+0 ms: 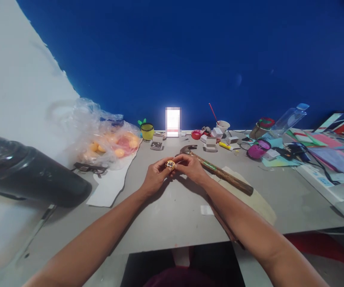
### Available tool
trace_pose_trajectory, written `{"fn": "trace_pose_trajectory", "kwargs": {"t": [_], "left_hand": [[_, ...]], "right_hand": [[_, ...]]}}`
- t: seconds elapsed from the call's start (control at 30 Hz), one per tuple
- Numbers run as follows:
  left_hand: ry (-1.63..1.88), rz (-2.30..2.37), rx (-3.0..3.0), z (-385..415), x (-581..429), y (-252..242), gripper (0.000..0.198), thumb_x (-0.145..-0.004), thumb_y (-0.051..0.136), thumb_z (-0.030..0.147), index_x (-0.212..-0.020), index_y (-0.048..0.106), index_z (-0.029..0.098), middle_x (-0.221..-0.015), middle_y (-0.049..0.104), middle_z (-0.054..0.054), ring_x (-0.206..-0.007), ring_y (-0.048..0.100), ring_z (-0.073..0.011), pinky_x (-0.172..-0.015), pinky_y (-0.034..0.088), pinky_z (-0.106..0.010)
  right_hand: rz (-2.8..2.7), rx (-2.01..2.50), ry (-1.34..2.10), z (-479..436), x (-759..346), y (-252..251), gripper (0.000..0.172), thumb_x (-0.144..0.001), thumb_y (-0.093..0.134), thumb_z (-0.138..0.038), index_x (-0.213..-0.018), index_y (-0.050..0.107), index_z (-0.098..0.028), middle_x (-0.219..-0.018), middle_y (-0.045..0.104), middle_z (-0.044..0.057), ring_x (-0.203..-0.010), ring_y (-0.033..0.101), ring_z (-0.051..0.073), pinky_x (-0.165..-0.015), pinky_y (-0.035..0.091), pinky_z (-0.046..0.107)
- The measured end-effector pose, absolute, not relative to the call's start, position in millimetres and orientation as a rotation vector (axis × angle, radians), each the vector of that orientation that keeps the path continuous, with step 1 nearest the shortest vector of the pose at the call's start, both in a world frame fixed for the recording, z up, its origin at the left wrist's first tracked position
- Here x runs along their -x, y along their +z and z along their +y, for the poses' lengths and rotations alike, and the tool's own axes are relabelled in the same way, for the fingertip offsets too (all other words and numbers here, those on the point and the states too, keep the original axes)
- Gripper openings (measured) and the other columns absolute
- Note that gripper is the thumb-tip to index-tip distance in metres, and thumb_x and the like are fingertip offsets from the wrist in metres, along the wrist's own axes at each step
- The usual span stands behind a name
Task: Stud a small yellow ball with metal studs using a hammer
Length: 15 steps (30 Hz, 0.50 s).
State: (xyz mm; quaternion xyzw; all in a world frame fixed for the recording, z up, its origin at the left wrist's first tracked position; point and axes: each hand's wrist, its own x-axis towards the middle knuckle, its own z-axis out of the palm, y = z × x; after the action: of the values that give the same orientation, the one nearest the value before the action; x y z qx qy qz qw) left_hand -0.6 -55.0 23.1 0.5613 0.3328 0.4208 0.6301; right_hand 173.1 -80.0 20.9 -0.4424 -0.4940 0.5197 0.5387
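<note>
A small round yellow piece with shiny silvery spots (170, 164) is pinched between the thumb and fingers of my left hand (157, 174), above the middle of the table. My right hand (190, 167) meets it from the other side, its thumb and forefinger pressed together at the edge of the piece. Whatever lies between those right fingertips is too small to make out. Just behind my right hand lies a claw hammer (224, 175) with a wooden handle, partly on a beige cloth (258, 203). An open little box of small metal parts (157, 144) sits farther back.
A dark bottle (31, 171) lies at the left near a clear plastic bag of orange balls (109, 143). Along the blue wall stand a yellow cup (147, 131), a glowing screen (172, 121) and a white cup (222, 126). Small boxes (210, 144) and a yellow tube (225, 146) lie behind the hammer.
</note>
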Motion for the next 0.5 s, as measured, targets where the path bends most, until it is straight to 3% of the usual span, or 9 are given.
{"fn": "trace_pose_trajectory", "kwargs": {"t": [0.5], "left_hand": [[0.929, 0.759, -1.243, -54.6, 1.3, 22.9, 0.048, -0.079, 0.084, 0.034, -0.122, 0.074, 0.014, -0.079, 0.072, -0.004, -0.066, 0.063, -0.0147, -0.064, 0.052, -0.029]], "right_hand": [[-1.174, 1.060, 1.206, -82.4, -168.7, 25.0, 0.027, -0.073, 0.085, -0.035, -0.089, 0.072, -0.017, -0.077, 0.076, 0.005, -0.066, 0.074, 0.021, -0.067, 0.062, 0.035]]}}
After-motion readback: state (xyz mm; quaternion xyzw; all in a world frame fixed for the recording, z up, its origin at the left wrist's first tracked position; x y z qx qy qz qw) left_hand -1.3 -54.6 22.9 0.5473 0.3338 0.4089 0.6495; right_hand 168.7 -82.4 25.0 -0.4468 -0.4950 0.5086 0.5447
